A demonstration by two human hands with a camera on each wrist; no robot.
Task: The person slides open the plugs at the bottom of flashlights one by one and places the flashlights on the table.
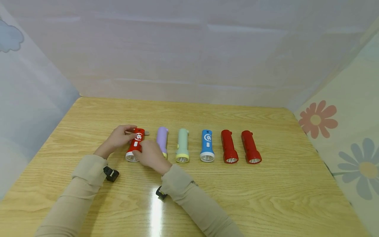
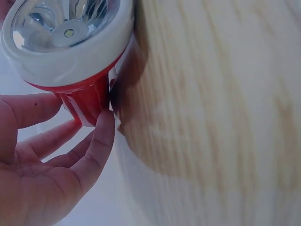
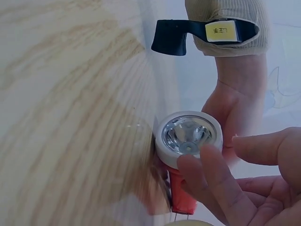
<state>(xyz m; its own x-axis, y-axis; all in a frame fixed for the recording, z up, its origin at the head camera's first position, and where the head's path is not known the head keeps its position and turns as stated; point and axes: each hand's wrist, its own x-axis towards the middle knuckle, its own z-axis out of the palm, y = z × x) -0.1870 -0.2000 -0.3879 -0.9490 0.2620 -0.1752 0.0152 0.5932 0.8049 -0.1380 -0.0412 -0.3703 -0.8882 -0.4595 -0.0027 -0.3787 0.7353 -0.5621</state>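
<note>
A red flashlight with a white head and a white printed emblem is at the left end of a row, lens toward the person. My left hand holds its body from the left, thumb on top; the left wrist view shows the fingers around the red part below the white rim. Close on the right side is my right hand, its fingers loosely extended beside the flashlight's head. Metal prongs stick out near the tail.
To the right lie a purple flashlight, a pale green one, a blue one and two plain red ones. My right forearm crosses the front of the wooden table. Pale cloth walls stand behind and beside it.
</note>
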